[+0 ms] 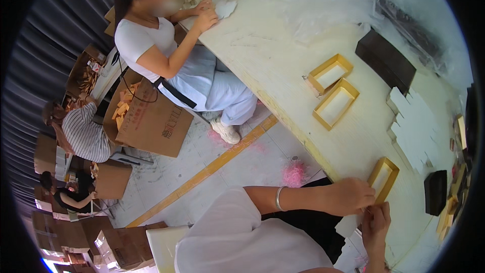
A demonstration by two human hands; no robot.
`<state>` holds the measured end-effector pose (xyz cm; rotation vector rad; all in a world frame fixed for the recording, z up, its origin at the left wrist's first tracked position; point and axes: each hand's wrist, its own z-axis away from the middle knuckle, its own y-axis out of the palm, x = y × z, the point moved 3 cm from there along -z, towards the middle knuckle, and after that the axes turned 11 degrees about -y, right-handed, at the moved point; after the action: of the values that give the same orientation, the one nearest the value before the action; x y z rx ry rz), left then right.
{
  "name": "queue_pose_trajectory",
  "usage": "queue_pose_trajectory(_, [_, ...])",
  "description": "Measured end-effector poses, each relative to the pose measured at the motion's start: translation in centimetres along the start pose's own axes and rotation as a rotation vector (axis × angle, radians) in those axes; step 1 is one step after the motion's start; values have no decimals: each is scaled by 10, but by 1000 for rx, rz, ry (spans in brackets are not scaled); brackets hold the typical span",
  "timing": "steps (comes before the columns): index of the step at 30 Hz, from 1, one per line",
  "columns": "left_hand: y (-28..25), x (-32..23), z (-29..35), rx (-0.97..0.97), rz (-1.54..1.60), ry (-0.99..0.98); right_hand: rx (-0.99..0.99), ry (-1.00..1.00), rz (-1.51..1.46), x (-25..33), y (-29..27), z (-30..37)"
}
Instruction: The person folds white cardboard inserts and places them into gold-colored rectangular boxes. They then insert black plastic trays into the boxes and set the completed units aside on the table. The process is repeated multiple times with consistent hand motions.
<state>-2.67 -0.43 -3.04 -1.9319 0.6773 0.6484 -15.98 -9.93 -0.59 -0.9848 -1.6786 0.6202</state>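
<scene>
Cream table (262,45), w/ close handwork at near right.
Carton (159,126) at left: black + red print. L hand (352,197) & R hand (376,224) meet near right, fingertips bunched close; can't tell what, if anything, they pinch. Gold tray (386,188) sits on table just beyond, contact unclear, no lettering visible. Step in hand: prob. two-hand fingertip work, judging by the pose; next move likely calls for both hands steady & precise, w/ tray in reach.
</scene>
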Motion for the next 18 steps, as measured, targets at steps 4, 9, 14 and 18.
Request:
queue_pose_trajectory(4, [6,-6,3,-78,-9,-16,-195,247,-335,-8,16,19])
queue_pose_trajectory(9, [9,5,4,-86,-4,-48,-173,77,-208,22,5,14])
queue_pose_trajectory(14, [4,4,-6,13,99,-94,-103,-73,172,31,5,57])
queue_pose_trajectory(18, [9,22,-11,121,236,-169,-215,-134,270,17,18,54])
